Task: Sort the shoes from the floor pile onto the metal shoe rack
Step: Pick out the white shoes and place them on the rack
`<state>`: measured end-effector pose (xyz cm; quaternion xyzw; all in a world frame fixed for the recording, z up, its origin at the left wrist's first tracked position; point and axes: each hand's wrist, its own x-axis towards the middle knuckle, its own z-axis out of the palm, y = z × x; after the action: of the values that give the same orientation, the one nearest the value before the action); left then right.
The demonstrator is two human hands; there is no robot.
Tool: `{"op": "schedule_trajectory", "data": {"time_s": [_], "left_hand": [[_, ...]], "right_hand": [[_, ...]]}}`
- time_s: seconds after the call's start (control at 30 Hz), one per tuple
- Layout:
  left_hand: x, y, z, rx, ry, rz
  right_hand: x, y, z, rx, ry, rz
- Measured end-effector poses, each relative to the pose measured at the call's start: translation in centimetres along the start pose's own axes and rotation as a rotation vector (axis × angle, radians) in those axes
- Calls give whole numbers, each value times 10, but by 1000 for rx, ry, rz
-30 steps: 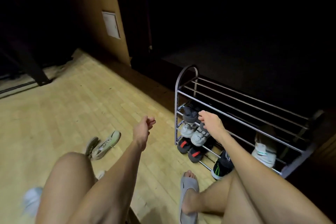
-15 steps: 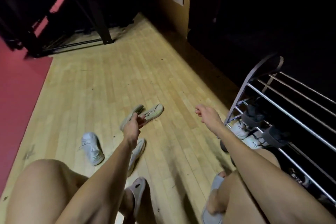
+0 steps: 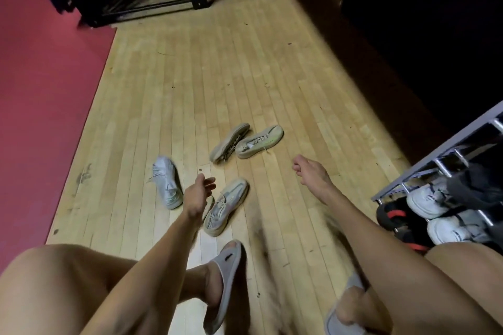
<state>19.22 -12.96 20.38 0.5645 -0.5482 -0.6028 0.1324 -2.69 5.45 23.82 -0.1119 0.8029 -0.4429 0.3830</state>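
Underfoot, pale wood floor (image 3: pixel 217 68), red mat (image 3: pixel 40 76).

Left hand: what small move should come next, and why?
Probably lower the left hand onto the grey laced shoe right beside it and grip it. Both hands are empty, the right hand is farther off, and four shoes are on the floor.

Both arms reach forward, left hand (image 3: pixel 197 194) and right hand (image 3: pixel 310 173) empty (fingers loosely curled)
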Motion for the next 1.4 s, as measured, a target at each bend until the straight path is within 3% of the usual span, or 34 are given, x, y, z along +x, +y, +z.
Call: {"op": "schedule_trajectory", "data": {"time_s": [0.23,0.4,0.57,0.9,1.03,1.1,1.23,1.4], "left_hand": [[50,-23,-31,-23,122,-52],[92,-40,-48,-242,105,-216],[136,-68,-56,-334,232,-317],[203,-113,-68,-162,366,-357],[220,-116,-72,-273,285,-399],[230,-116,-73,-202,294,-381],[253,-121,-81,179,255,-285],[264,-121,-84,203,178,-369]], "right_hand": [[37,-9,54,-30,-67,41],[75,-2,93,20,-93,113],[115,24,131,56,-125,172],[166,51,182,-45,-240,209],[181,56,192,-95,-251,219],[186,58,196,-120,-261,229],[191,68,198,-140,-295,236],[195,74,192,-145,-303,258]]}}
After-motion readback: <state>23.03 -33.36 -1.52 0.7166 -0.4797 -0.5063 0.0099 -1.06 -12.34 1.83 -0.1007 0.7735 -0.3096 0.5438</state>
